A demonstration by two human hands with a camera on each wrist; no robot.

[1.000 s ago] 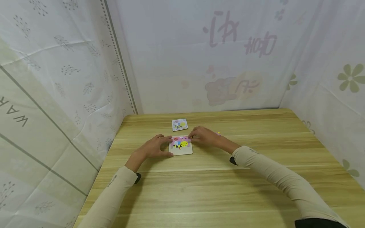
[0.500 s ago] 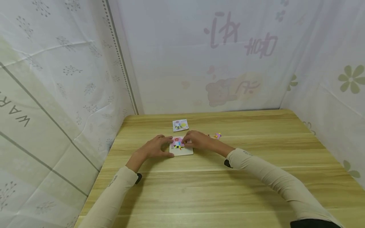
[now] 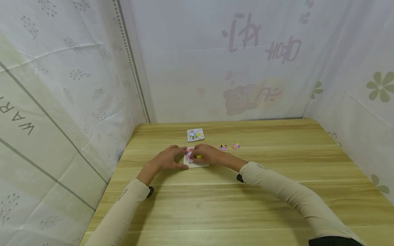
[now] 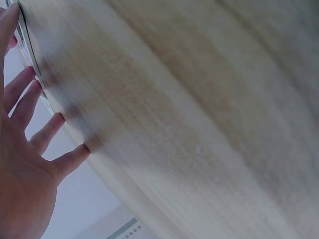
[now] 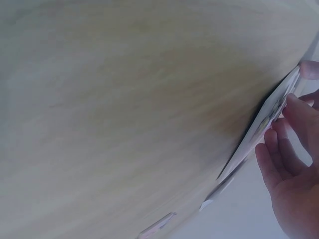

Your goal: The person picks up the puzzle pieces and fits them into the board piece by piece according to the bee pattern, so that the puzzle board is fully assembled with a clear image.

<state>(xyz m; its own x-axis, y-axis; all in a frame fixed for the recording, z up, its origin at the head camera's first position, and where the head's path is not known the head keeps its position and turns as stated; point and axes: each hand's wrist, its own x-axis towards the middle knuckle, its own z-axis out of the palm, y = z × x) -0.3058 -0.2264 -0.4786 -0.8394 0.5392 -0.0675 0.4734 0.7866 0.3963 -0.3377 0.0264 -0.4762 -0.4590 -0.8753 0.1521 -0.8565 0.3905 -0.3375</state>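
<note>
On the table lies a small white puzzle board (image 3: pixel 201 165) with a pink and yellow picture, partly covered by the hands. My left hand (image 3: pixel 166 159) rests at its left side, thumb at the near corner and fingertips at the far edge. In the left wrist view, the left hand (image 4: pixel 25 159) has its fingers spread and fairly straight. My right hand (image 3: pixel 208 154) is over the board, its thumb and fingers pinching a pink puzzle piece (image 3: pixel 190 160). From the right wrist view, the right hand (image 5: pixel 294 164) bends its fingers close over the board (image 5: pixel 249 142).
Behind the board lies a picture card (image 3: pixel 195 135) with a bee on it. Two loose puzzle pieces, one pink and black (image 3: pixel 223 147) and one pink and yellow (image 3: pixel 235 146), lie to the right. Patterned curtains (image 3: pixel 184 68) stand around the wooden table (image 3: pixel 197 208).
My right hand has moved left across the board, from its far right corner towards the left part, uncovering the loose pieces on the right. The left hand has stayed at the board's left side.
</note>
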